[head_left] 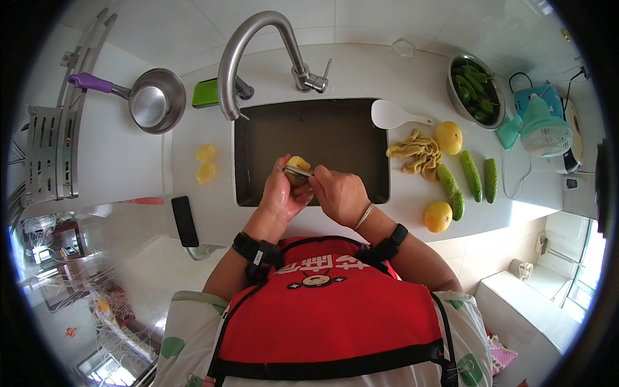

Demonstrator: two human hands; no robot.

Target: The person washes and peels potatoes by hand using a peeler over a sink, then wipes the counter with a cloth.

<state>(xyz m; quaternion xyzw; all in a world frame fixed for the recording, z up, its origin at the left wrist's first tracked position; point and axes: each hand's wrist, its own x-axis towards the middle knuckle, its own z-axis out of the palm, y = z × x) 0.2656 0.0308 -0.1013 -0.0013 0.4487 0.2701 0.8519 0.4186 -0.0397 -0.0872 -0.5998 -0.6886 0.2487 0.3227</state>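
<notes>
Over the front part of the dark sink (238,159), my left hand (283,196) grips a partly peeled potato (297,162). My right hand (341,193) holds a metal peeler (298,171), whose head lies across the potato. Most of the peeler's handle is hidden by my right fingers. Two peeled yellow potato pieces (205,163) lie on the counter left of the sink. My wet left palm faces partly upward beneath the potato.
A curved steel faucet (273,19) arches over the sink's back left. To the right lie a white rice paddle (394,116), a tan cloth (420,154), several cucumbers (470,175) and round yellow fruits (438,216). A bowl of green peppers (452,92), a saucepan (157,101) and a phone (184,221) stand around.
</notes>
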